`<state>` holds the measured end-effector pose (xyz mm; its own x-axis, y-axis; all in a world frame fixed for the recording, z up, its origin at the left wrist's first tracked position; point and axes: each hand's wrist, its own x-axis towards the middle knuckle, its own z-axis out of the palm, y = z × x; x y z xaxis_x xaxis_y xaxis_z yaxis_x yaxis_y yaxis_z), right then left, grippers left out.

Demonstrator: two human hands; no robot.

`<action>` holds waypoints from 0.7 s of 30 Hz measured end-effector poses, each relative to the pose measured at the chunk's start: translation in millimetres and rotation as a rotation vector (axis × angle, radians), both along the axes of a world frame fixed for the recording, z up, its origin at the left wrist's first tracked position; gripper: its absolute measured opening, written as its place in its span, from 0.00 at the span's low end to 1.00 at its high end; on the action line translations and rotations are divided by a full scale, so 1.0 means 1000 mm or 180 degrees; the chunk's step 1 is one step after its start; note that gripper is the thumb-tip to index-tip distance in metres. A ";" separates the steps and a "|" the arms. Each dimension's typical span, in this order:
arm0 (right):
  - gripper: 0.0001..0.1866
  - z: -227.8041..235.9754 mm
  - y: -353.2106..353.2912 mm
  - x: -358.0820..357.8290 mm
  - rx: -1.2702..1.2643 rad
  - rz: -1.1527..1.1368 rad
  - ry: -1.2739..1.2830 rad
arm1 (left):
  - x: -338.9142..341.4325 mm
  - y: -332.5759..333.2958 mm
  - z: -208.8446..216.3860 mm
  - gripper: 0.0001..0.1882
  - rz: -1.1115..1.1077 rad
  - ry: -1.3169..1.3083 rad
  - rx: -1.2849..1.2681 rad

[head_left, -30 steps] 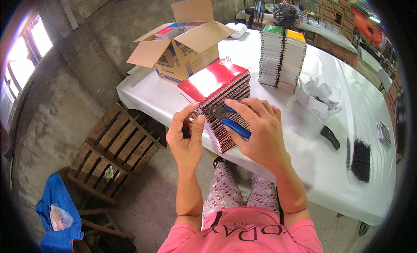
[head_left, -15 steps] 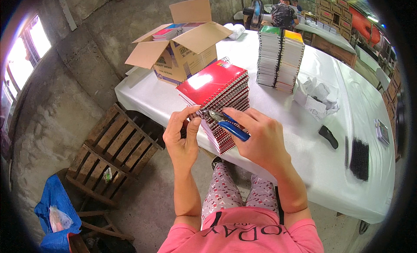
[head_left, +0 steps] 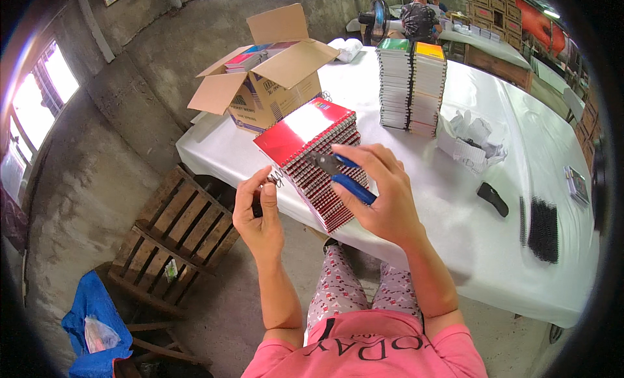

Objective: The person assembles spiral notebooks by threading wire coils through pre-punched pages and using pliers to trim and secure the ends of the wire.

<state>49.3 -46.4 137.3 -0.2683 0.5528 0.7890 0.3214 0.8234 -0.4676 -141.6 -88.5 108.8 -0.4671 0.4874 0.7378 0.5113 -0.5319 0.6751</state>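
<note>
A stack of red spiral-bound notebooks [head_left: 296, 134] stands at the near edge of the table, its wire spines facing me. My right hand [head_left: 389, 199] grips blue-handled wire cutters [head_left: 354, 188], with their metal jaws beside the spines near the top of the stack. The jaw tips are somewhat blurred. My left hand [head_left: 259, 219] is pinched closed at the stack's left corner. From its fingertips sticks out a bit of dark coiled wire [head_left: 276, 178], apart from the cutters.
Behind the stack is an open cardboard box [head_left: 279, 92] holding notebooks. Two tall notebook piles [head_left: 411, 86], crumpled white paper [head_left: 469, 144], a black object [head_left: 493, 199] and black wire coils [head_left: 543, 230] lie on the white-covered table [head_left: 448, 228]. A wooden pallet [head_left: 175, 235] leans at left; people work far back.
Both hands have parted: my left hand moved left and down, away from the notebook corner with the coiled wire. The cutters have come away from the left fingers. The view has shifted slightly.
</note>
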 end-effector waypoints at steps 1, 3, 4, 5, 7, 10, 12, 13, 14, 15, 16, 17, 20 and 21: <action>0.25 0.003 0.003 -0.001 0.0161 -0.0020 0.0076 | 0.002 0.000 0.001 0.13 0.0034 0.0030 -0.0008; 0.27 0.011 0.009 -0.005 0.0352 0.0046 0.0092 | 0.005 0.000 0.004 0.12 0.0102 0.0091 -0.0022; 0.28 0.017 0.013 -0.008 0.0384 0.0129 0.0026 | 0.006 -0.001 0.004 0.12 0.0121 0.0106 -0.0034; 0.29 0.022 0.016 -0.011 0.0417 0.0212 -0.0039 | 0.006 -0.002 0.004 0.12 0.0141 0.0122 -0.0046; 0.29 0.024 0.023 -0.016 0.0183 0.0169 -0.0496 | 0.007 -0.004 0.005 0.12 0.0237 0.0207 -0.0035; 0.28 0.021 0.032 -0.018 0.0012 0.0284 -0.0591 | 0.010 -0.009 0.011 0.11 0.0533 0.0475 0.0028; 0.28 0.021 0.033 -0.019 -0.0031 0.0227 -0.0601 | 0.018 -0.014 0.021 0.10 0.0810 0.0734 0.0062; 0.28 0.024 0.030 -0.019 -0.0053 0.0113 -0.0657 | 0.017 -0.016 0.020 0.09 0.1016 0.0877 0.0133; 0.28 0.025 0.028 -0.019 -0.0075 -0.0006 -0.0714 | 0.016 -0.017 0.020 0.09 0.1216 0.1019 0.0207; 0.28 0.024 0.028 -0.020 -0.0038 0.0036 -0.0740 | 0.014 -0.018 0.020 0.09 0.1410 0.1160 0.0284; 0.28 0.025 0.030 -0.018 0.0008 0.0051 -0.0762 | 0.012 -0.021 0.024 0.08 0.1547 0.1270 0.0436; 0.28 0.025 0.031 -0.015 0.0055 0.0057 -0.0786 | 0.011 -0.025 0.029 0.08 0.1675 0.1377 0.0594; 0.29 0.017 0.034 -0.007 -0.0194 0.0816 0.0181 | 0.024 -0.039 0.023 0.10 0.0376 -0.0306 0.1131; 0.29 0.010 0.035 0.000 0.0086 0.0766 0.0466 | 0.041 -0.042 0.024 0.11 -0.0144 -0.0889 0.1326</action>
